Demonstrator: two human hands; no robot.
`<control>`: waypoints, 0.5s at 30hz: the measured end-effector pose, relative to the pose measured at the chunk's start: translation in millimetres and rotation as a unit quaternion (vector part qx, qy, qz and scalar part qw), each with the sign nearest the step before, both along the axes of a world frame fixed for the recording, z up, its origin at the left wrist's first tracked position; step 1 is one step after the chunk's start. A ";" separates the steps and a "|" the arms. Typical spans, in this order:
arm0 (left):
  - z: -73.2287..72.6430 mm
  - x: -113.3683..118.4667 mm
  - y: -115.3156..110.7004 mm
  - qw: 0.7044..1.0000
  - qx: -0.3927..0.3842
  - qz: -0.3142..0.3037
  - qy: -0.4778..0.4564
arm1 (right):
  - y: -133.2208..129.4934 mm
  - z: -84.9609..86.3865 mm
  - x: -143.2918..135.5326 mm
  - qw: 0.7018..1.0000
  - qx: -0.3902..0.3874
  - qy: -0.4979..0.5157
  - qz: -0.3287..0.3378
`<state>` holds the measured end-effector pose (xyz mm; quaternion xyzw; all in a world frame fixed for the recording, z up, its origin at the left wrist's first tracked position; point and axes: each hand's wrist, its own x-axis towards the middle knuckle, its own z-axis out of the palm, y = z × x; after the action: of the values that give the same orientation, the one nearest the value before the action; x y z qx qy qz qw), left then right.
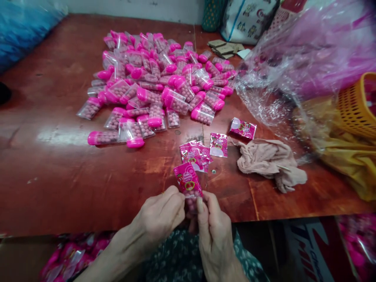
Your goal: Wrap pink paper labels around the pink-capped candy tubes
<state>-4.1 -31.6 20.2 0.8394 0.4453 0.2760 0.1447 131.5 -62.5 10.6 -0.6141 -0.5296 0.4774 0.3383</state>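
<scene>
At the table's front edge, both my hands grip one small clear candy container (192, 203) filled with pink balls. Its upper part is inside a shiny pink printed sleeve (188, 178). My left hand (161, 211) has its fingers curled and pinched at the left edge, by the sleeve's lower rim. My right hand (216, 227) holds the container from the right, thumb in front; the other fingers are partly hidden behind. Just beyond lie several loose flat sleeves (190, 150), a single sleeve (219, 145) and a thicker stack of sleeves (243, 129).
A large pile of pink-capped candy containers (155, 82) covers the table's far middle. To the right lie a crumpled beige cloth (270, 160), clear plastic wrap (270, 90) and an orange basket (355, 102). A blue bag (26, 31) sits far left. Below the edge are pink packed goods (73, 254).
</scene>
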 end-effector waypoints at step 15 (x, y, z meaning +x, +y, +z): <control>-13.0 10.7 6.6 0.714 -0.489 0.172 -0.470 | 2.0 -3.4 -6.0 0.991 -0.025 0.126 -0.033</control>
<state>6.5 -25.0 7.2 0.3223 0.5290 0.3990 0.6761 125.5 -60.5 7.2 -0.5740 -0.4502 0.5528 0.4029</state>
